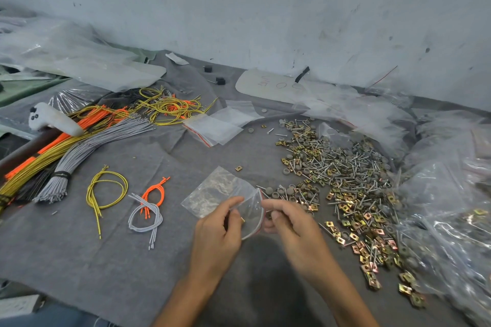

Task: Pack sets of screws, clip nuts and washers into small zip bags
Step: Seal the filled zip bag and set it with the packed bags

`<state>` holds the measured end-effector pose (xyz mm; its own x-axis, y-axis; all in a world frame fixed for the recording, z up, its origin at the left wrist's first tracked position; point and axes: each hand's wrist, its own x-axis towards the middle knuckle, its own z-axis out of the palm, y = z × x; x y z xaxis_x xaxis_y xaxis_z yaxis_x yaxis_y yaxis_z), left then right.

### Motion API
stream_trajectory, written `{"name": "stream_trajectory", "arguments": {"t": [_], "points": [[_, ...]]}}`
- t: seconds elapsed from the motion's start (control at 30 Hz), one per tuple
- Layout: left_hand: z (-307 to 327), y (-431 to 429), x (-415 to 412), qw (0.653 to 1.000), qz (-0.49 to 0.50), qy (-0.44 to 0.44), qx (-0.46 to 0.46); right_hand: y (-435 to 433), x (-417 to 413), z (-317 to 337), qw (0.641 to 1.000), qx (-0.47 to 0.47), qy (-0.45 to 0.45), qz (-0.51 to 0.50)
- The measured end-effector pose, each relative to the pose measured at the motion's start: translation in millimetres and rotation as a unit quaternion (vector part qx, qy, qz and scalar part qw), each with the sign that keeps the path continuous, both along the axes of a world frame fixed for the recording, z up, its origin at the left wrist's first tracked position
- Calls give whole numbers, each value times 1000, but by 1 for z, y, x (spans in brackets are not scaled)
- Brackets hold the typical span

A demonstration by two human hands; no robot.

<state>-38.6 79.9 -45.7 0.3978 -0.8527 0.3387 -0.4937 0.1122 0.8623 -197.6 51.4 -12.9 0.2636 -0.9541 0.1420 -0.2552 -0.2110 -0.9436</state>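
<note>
Two grips hold one small zip bag [218, 188] just above the grey felt sheet [106, 260]. Left grip [216, 223]: thumb and fingers pinch the near lip of the bag mouth. Right grip [287, 218]: curled fingers pinch the red-striped lip opposite. The mouth is spread open between them, and the bag body extends away to the left. The heap of screws, clip nuts and washers [345, 180] lies on the felt just right of the grips. Spare zip bags [218, 127] lie farther back

Head-worn, close, down over hands [255, 220]
</note>
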Motion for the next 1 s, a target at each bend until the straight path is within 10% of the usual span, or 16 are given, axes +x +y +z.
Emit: {"name": "stream_trajectory", "arguments": {"t": [0.33, 0.8, 1.0], "points": [[-3, 0, 2, 1000, 1, 11, 3, -32, -25, -11, 932, -125, 339, -26], [-4, -2, 3, 1000, -1, 8, -1, -171, 85, -18, 864, -187, 453, 119], [-5, -1, 3, 999, -2, 31, 16, -136, 49, -4, 930, -116, 346, 32]]}}
